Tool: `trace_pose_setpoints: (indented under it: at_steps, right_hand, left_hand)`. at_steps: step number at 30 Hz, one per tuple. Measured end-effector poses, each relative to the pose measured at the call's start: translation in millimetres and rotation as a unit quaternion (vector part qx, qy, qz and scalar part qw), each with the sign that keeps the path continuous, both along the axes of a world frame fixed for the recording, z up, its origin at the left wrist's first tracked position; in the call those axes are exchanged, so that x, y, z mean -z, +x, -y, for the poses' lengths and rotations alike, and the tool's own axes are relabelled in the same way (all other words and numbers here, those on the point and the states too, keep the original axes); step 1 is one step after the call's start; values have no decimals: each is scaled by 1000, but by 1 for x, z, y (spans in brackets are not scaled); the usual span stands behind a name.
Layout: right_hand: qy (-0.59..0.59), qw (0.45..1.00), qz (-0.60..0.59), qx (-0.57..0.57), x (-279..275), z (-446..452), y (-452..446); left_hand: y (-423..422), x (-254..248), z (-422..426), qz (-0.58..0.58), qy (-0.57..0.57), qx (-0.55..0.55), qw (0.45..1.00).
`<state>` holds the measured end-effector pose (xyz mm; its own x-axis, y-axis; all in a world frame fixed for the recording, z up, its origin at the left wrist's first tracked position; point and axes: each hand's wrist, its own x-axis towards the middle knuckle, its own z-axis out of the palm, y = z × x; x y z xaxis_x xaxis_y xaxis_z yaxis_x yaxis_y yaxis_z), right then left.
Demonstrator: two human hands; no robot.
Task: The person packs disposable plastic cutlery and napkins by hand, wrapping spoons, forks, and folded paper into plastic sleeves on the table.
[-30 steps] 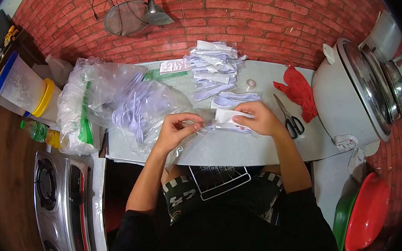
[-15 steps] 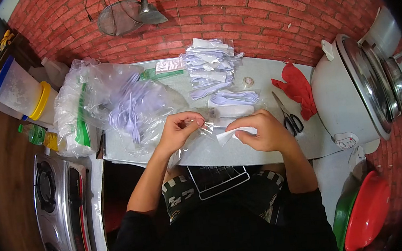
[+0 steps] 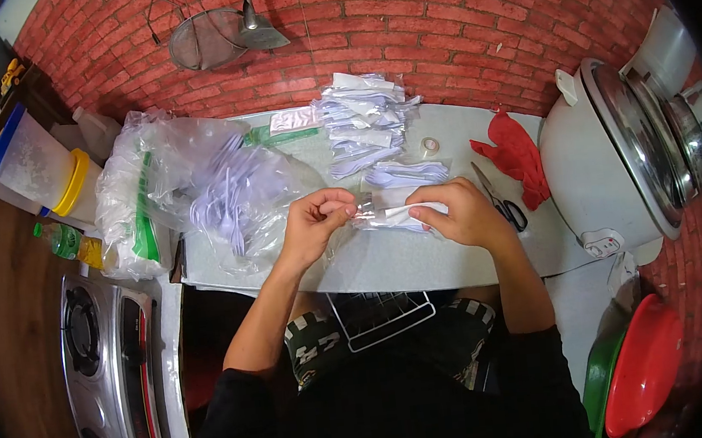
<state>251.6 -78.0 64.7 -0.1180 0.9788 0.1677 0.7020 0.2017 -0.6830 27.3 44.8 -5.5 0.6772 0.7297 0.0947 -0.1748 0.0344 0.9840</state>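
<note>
My left hand pinches the edge of a small clear plastic bag above the front of the table. With thumb and fingers closed, my right hand grips a folded white napkin, whose left end lies at the bag's mouth; whether it is inside I cannot tell. Just behind the hands is a small group of white plastic forks. Farther back rises a pile of wrapped plastic cutlery with napkins. Loose plastic forks fill a large clear bag on the left.
Scissors, a red cloth and a tape roll lie to the right, before a large rice cooker. A gas stove and an oil bottle are at left. Red and green basins stand lower right.
My right hand has brought the napkin left and level, up to the mouth of the small bag. My left hand keeps its pinch on the bag. The view has shifted slightly.
</note>
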Motion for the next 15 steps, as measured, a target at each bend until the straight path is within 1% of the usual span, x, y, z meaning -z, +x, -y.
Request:
trace_pose_setpoints:
  at_steps: [2, 4, 8, 10, 11, 13, 15]
  right_hand:
    - [-1, 1000, -1, -3, 1, 1, 1]
    - [46, 999, -8, 7, 0, 3, 2]
    - [32, 998, -50, 35, -5, 6, 5]
    - [34, 997, -61, 33, -5, 8, 7]
    - [34, 997, -61, 34, -5, 9, 7]
    - [33, 997, -64, 34, -4, 9, 8]
    - [31, 998, -52, 27, -6, 9, 8]
  left_hand:
    - [0, -1, 1, 5, -8, 6, 1000]
    - [0, 3, -1, 21, 7, 21, 1000]
    - [1, 4, 0, 24, 24, 8, 999]
    - [1, 3, 0, 98, -54, 47, 993]
    - [2, 2, 1, 97, -54, 49, 993]
    - [3, -4, 6, 31, -4, 31, 999]
    - [4, -3, 7, 18, -1, 20, 1000]
